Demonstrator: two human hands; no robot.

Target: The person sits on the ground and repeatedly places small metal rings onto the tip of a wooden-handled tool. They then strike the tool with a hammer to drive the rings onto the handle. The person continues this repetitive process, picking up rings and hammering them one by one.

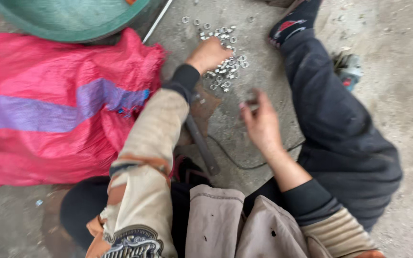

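Left hand [210, 54] is reaching into the nut pile [225, 52] at the top centre of the frame, fingers curled down onto the nuts, though I can't tell if it's actually gripping any. Right hand [261, 125] is hovering mid-frame, just below and right of the pile, pinching something small and blurry at its fingertips. A pink sack [58, 105] is taking up the left side, with a green basin [68, 16] sitting at the upper left. A dark bar [201, 143] is lying on the floor [407, 95] between the arms.
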